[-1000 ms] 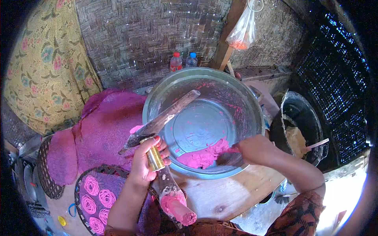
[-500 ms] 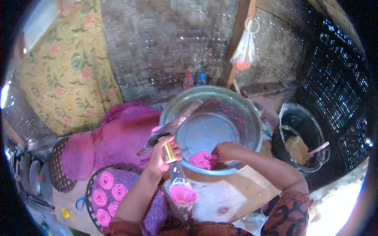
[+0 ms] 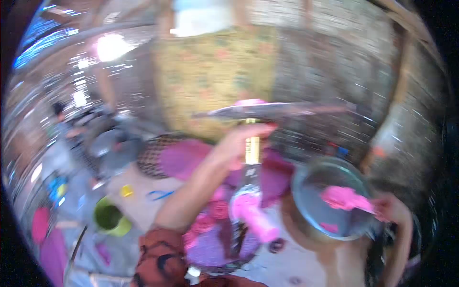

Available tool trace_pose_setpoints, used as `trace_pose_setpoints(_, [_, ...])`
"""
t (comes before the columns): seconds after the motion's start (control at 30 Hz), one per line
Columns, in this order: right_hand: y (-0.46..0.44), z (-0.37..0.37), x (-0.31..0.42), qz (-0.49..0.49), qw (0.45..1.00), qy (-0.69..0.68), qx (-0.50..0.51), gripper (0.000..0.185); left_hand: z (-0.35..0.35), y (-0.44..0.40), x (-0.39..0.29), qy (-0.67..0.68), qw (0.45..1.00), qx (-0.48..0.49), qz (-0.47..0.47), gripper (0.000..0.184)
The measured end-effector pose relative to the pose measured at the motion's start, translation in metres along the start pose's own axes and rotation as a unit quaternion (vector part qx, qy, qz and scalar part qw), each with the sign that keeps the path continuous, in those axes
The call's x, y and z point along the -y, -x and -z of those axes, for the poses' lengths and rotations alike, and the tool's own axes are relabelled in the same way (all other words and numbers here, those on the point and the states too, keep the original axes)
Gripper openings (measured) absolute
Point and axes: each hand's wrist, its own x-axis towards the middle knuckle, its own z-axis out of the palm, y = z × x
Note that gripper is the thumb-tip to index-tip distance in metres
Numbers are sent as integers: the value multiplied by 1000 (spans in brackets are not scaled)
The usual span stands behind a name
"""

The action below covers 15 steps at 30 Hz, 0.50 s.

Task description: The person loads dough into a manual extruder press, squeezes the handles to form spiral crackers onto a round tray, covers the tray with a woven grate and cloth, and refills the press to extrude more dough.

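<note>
My left hand (image 3: pixel 238 146) is wrapped round a hand-held dough press with a brass cylinder (image 3: pixel 252 149). A long dark wooden bar (image 3: pixel 287 111) of the press lies level above that hand. Below it hangs another dark wooden part, bearing a rounded pink dough lump (image 3: pixel 256 221). My right hand (image 3: pixel 388 206), at the basin's right side, grips a soft clump of pink dough (image 3: pixel 348 198), held over the large basin (image 3: pixel 297 193). A smaller pink piece (image 3: pixel 329 227) shows inside the basin. Motion blurs the fingers.
Pink dough swirls (image 3: pixel 219 209) lie on a purple cloth (image 3: pixel 203 251) below my left arm. Behind are a magenta cloth (image 3: pixel 184 158) and a woven tray (image 3: pixel 150 155). At left stands a green container (image 3: pixel 112 217); a yellow lid (image 3: pixel 126 191) lies nearby.
The view has swung left. My right hand has lifted the pink dough up from the basin's bottom. My left hand still holds the press, now raised with its bar level.
</note>
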Motion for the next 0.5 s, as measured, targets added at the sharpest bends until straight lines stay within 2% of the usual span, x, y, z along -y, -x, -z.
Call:
trace_pose_setpoints(0.03, [8, -3, 8, -26, 993, 106, -48, 27, -1, 22, -14, -76, 994, -60, -57, 21])
trace_pose_setpoints(0.07, [-1, -2, -27, 33, 998, 10, -58, 22, 5, 34, -24, -192, 967, -64, -156, 26])
trace_pose_setpoints(0.1, [-5, -7, -43, 94, 990, -85, -56, 18, 12, 45, -35, -303, 915, -91, -252, 31])
trace_pose_setpoints(0.13, [-2, 2, -60, 89, 993, -32, -73, 19, 24, 62, -40, -416, 845, -107, -319, 31])
trace_pose_setpoints(0.17, [1, -5, -44, 80, 993, 37, -75, 20, 38, 79, -45, -516, 753, -141, -383, 32])
trace_pose_setpoints(0.2, [2, -8, -32, 77, 991, 86, -71, 21, 35, 94, -55, -587, 681, -155, -408, 32])
trace_pose_setpoints(0.23, [1, -6, -25, 76, 988, 118, -62, 22, 29, 109, -67, -654, 635, -146, -385, 32])
trace_pose_setpoints(0.27, [-1, -5, -21, 79, 985, 144, -50, 22, 30, 119, -64, -653, 639, -160, -374, 32])
trace_pose_setpoints(0.33, [1, -12, -12, 98, 979, 176, -39, 25, 39, 146, -69, -678, 585, -239, -375, 33])
trace_pose_setpoints(0.4, [7, -18, -4, 123, 972, 200, -33, 27, 32, 182, -62, -678, 564, -285, -375, 25])
trace_pose_setpoints(0.47, [12, -23, 11, 148, 964, 217, -31, 29, 53, 203, -52, -757, 477, -265, -359, 22])
trace_pose_setpoints(0.5, [16, -22, 21, 161, 960, 226, -32, 31, 68, 209, -45, -766, 482, -259, -337, 25])
